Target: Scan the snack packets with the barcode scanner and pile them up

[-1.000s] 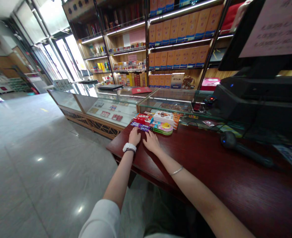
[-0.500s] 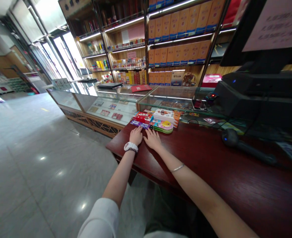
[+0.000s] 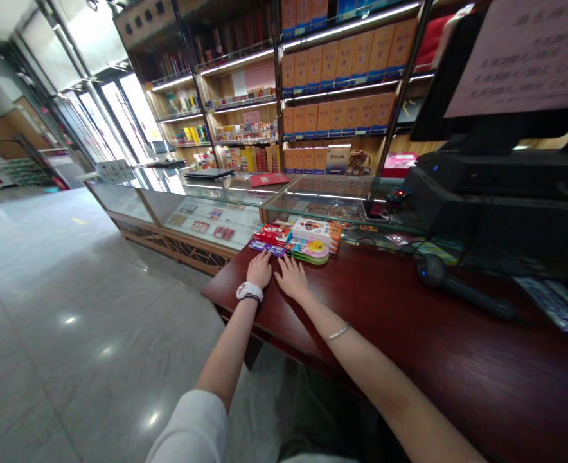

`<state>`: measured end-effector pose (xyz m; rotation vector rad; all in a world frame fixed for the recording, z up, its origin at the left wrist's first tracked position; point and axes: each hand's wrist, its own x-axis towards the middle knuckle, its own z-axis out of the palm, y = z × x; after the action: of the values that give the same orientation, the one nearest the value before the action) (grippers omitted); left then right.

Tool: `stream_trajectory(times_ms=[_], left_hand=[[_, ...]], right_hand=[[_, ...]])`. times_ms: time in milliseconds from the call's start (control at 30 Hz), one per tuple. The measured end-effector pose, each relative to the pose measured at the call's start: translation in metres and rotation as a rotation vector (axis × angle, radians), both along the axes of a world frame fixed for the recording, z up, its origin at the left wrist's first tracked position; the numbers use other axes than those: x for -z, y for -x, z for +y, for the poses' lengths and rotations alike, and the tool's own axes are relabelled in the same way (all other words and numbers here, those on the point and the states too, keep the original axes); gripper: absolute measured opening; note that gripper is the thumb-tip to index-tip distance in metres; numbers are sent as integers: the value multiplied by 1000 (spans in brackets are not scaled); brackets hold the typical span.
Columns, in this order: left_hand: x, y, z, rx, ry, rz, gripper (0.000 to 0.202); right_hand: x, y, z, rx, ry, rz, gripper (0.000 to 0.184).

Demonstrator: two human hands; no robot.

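Note:
My left hand (image 3: 259,270) rests palm down on the dark red-brown desk (image 3: 361,302), fingers stretched out towards some purple packets (image 3: 268,249), with the fingertips at their near edge. Beside it, my right hand (image 3: 292,278) lies flat with its fingers spread, close to the same packets and to a stack of green-edged, rounded packages (image 3: 309,250) with a colourful front. Neither hand grips anything. Behind the purple packets are red packs (image 3: 272,234), and to their right a white and orange box (image 3: 317,232). Whether the fingertips touch the packets I cannot tell.
A black handheld scanner (image 3: 438,276) lies on the desk to the right, below a dark monitor (image 3: 505,83). Glass display counters (image 3: 197,215) run along the far side and left. Shelves hold rows of orange boxes (image 3: 337,116). A blue-white long pack (image 3: 558,308) lies far right.
The view has shifted slightly, so the scene sits a little lower and further left. Both hands keep nearly the same place on the desk, with the packages unmoved.

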<state>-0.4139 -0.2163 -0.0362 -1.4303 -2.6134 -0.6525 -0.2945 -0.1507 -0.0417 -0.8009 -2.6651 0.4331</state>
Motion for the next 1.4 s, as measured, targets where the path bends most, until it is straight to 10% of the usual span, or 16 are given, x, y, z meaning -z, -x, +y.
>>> stream_trajectory(times_ms=[500,900,1400], left_hand=[[-16,-69,-13,84,59,180,58],[-49,-188,51,414,-23,310,57],[-40,-332,125,816,-123,260,52]], right_hand=[[-21,-84,13,-8,-323,75,59],[-43,-205,56,240,-436,77,59],[-22,-362,96,536,-480,73,56]])
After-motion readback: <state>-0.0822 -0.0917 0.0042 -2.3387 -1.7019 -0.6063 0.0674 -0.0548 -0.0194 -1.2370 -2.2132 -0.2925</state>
